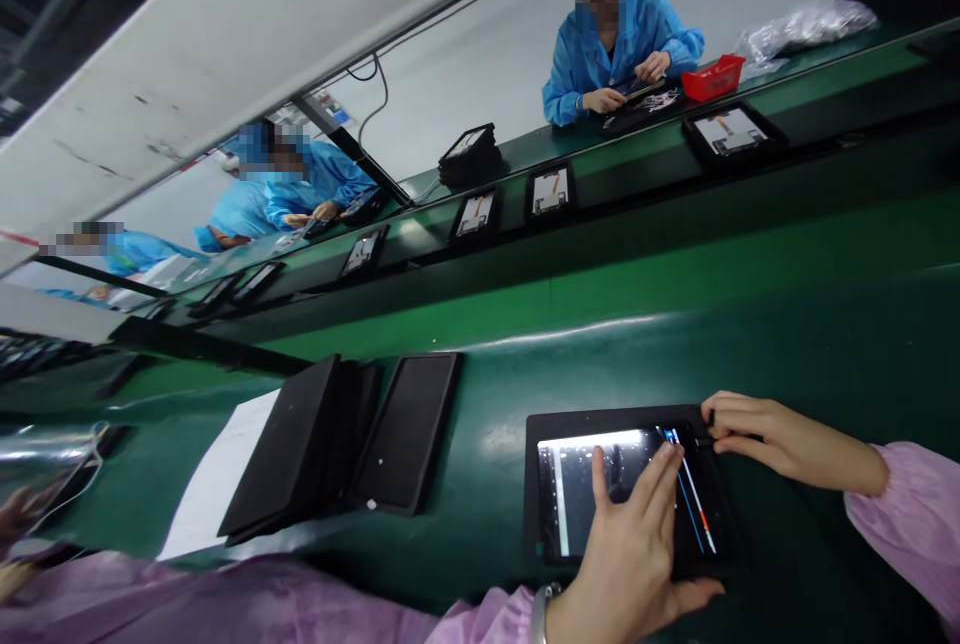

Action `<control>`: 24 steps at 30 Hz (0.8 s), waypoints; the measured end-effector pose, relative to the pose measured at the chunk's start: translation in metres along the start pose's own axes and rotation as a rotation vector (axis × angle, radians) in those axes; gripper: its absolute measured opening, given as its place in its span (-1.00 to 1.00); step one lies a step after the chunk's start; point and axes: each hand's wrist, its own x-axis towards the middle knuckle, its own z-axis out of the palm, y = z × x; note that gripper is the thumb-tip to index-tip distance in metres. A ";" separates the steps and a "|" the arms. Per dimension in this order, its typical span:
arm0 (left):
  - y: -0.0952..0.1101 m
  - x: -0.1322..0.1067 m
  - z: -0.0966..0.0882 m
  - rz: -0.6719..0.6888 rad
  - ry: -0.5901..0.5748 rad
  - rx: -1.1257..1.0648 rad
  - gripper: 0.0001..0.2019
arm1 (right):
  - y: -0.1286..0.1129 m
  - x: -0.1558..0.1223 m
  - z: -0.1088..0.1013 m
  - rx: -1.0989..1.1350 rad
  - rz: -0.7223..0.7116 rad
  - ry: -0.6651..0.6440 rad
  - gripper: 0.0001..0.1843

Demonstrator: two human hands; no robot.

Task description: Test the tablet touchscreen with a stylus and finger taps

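Observation:
An open tablet-like device (570,514) with a shiny inner panel lies in a black tray (534,484) on the green bench in front of me. My left hand (634,554) rests flat on the device's panel, fingers stretched out over thin blue and orange wires (694,499). My right hand (757,429) reaches in from the right and pinches at the tray's upper right corner; what it holds is too small to make out.
A stack of black trays (300,444) and a flat black tray (409,429) lie to the left on white paper (217,474). Several trays with devices (551,191) sit along the green conveyor. People in blue coats work across it; a red bin (712,79) stands near one.

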 end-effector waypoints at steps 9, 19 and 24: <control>0.000 -0.004 0.001 -0.013 0.010 -0.030 -0.16 | -0.003 0.003 0.000 -0.050 0.005 -0.025 -0.38; 0.000 -0.004 -0.002 -0.034 0.031 -0.039 -0.12 | 0.025 -0.036 -0.034 0.102 0.279 0.223 -0.34; -0.006 -0.018 0.000 -0.139 0.005 -0.103 0.02 | 0.039 -0.038 -0.026 0.174 0.282 0.213 -0.36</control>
